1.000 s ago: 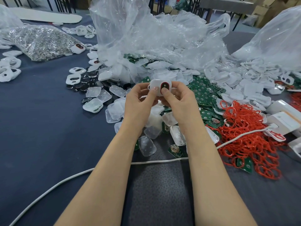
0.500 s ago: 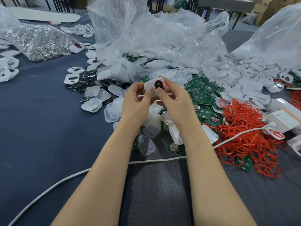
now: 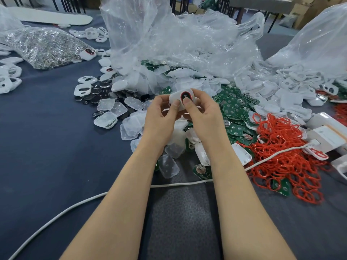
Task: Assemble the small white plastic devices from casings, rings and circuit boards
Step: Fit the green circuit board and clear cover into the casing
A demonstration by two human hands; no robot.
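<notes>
Both hands hold one small white device [image 3: 176,96] above the parts pile; it has a dark oval window edged in red. My left hand [image 3: 160,117] pinches its left side with the thumb on top. My right hand [image 3: 203,114] grips the right side, its thumb pressing on the dark window. Green circuit boards [image 3: 233,111] lie just right of the hands. A heap of red rings [image 3: 283,149] spreads further right. Clear and white casing halves [image 3: 131,126] lie scattered to the left and below the hands.
Crumpled clear plastic bags [image 3: 178,44] rise behind the hands. A bag of small metal parts [image 3: 43,45] sits at far left. A white cable [image 3: 75,205] crosses the dark blue table [image 3: 47,147] in front. White boxes [image 3: 326,136] stand at right.
The device has been turned between the two hands, tilting its windowed face. My right thumb now presses on the dark window. Both hands stay at the same spot.
</notes>
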